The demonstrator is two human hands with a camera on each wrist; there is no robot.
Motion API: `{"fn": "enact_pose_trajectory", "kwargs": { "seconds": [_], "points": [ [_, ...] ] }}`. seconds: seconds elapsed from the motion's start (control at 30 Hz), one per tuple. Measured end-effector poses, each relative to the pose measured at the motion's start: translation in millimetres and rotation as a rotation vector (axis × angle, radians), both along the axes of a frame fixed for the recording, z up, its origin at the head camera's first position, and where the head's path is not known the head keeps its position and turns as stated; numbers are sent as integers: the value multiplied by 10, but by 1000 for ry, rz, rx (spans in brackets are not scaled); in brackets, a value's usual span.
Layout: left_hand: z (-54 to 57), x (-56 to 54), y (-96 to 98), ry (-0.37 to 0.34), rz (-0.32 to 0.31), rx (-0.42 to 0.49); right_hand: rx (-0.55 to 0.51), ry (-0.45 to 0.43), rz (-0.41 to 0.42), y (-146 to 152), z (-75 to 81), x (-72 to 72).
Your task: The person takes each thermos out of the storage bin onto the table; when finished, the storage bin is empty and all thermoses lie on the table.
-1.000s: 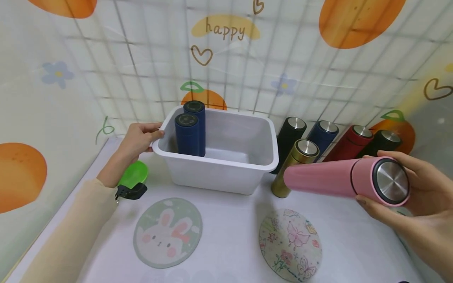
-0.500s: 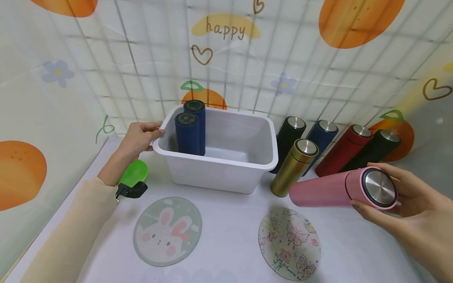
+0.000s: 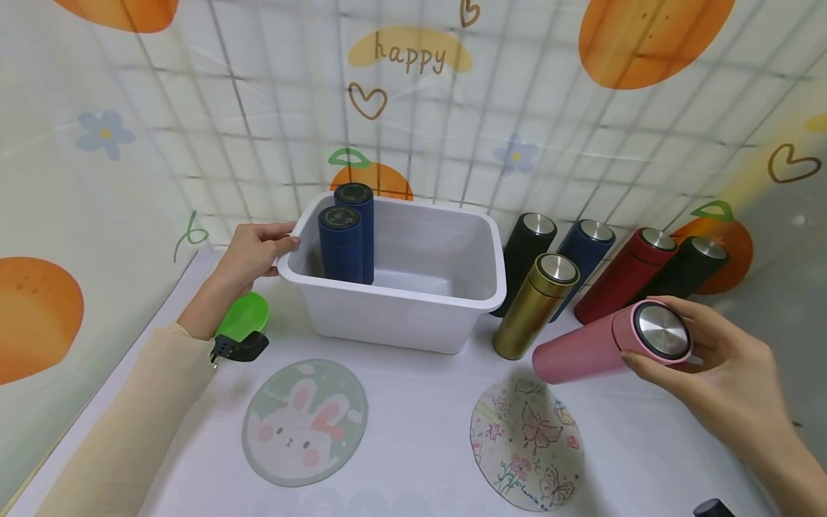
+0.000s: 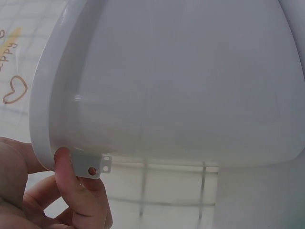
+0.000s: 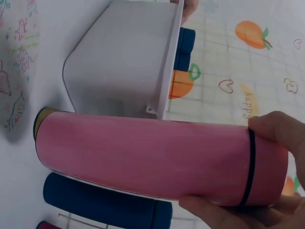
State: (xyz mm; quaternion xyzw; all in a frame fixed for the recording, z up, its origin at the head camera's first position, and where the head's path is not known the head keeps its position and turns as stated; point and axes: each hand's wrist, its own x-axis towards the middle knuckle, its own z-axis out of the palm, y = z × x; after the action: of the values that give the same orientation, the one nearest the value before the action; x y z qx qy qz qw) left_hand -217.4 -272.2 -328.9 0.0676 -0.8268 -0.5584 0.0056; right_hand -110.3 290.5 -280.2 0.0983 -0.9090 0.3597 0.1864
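Observation:
My right hand [image 3: 723, 359] grips a pink thermos bottle [image 3: 584, 350] around its lid end, tilted in the air with its base to the left. In the right wrist view the pink bottle [image 5: 143, 160] spans the picture, thumb and fingers on either side near the lid. My left hand [image 3: 255, 255] pinches the left rim of a white plastic tub [image 3: 388, 316]; in the left wrist view its fingers [image 4: 71, 186] hold the tub's rim [image 4: 40, 109]. Two dark blue bottles [image 3: 342, 248] stand upright inside the tub's left end.
Right of the tub stand a gold bottle [image 3: 535, 309], a black bottle [image 3: 526, 251], a blue bottle [image 3: 581, 251], a red bottle [image 3: 623, 276] and a dark green bottle [image 3: 688, 266]. A rabbit mat [image 3: 304, 424], a butterfly mat [image 3: 526, 445] and a green bowl [image 3: 245, 316] lie in front.
My right hand has brought the pink bottle leftward and lower, turning it so its base points more downward. My left hand stays on the tub's rim.

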Motion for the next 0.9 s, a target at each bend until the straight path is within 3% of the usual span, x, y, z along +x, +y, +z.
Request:
{"fn": "enact_pose_trajectory", "kwargs": {
  "seconds": [0.27,0.57,0.9],
  "points": [
    [9,12,2,7,5,-3,18,-37,11,60,-56,-180],
    [6,8,-1,10,9,2,73,-101,-45,139,-107,-365],
    [-2,3,-7,8,6,8,113,-126,-54,217,-170,-607]
  ]
}}
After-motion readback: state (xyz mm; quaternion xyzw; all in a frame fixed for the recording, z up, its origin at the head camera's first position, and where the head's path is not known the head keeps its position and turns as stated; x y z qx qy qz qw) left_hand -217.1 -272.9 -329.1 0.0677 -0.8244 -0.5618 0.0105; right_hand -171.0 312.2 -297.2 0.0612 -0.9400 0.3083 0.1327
